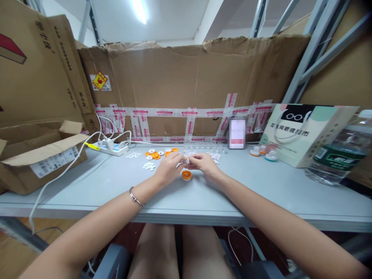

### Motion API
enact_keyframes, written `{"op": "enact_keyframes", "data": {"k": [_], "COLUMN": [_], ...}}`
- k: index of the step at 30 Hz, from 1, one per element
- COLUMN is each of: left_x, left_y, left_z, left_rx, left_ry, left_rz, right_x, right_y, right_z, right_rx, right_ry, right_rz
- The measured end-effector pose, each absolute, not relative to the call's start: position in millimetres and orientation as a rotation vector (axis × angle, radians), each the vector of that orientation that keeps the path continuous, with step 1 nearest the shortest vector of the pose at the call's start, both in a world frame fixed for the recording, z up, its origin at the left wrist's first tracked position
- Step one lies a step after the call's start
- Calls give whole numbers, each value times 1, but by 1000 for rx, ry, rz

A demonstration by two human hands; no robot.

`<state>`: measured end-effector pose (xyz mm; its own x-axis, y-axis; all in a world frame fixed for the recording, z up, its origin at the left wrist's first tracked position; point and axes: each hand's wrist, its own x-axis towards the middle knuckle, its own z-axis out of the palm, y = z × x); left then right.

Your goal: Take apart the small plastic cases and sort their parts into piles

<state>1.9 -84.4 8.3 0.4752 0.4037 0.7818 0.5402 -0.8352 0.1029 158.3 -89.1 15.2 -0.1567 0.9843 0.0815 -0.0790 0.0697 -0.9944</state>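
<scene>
My left hand (170, 167) and my right hand (205, 164) meet above the middle of the table, both with fingers pinched on one small white piece (187, 161). Its exact kind is too small to tell. Just below the fingertips an orange round cap (186, 175) rests on the table with its hollow side up. Orange rings (155, 155) and white rings lie behind my left hand. Small white discs (149, 166) are heaped to the left of it. More small white pieces (215, 157) lie behind my right hand, partly hidden by it.
Clear plastic parts (203, 145) stand in rows at the back, beside a propped phone (237, 133). To the right are capped small containers (271, 155), a paper bag (302, 133) and a water bottle (338, 155). A power strip (116, 148) and an open carton (43, 159) are left.
</scene>
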Motion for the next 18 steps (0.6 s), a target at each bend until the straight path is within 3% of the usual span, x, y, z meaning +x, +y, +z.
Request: {"op": "enact_keyframes", "data": {"k": [7, 18], "left_x": [3, -3], "left_y": [-86, -78], "left_z": [13, 16], "left_rx": [-2634, -2553], "left_ry": [-827, -878], "left_rz": [-1400, -1624], "right_x": [161, 205], "right_y": [-86, -45], "right_z": [15, 17], "right_rx": [-1018, -1178], "right_ry": [-1266, -1275], "right_rz": [1495, 730]}}
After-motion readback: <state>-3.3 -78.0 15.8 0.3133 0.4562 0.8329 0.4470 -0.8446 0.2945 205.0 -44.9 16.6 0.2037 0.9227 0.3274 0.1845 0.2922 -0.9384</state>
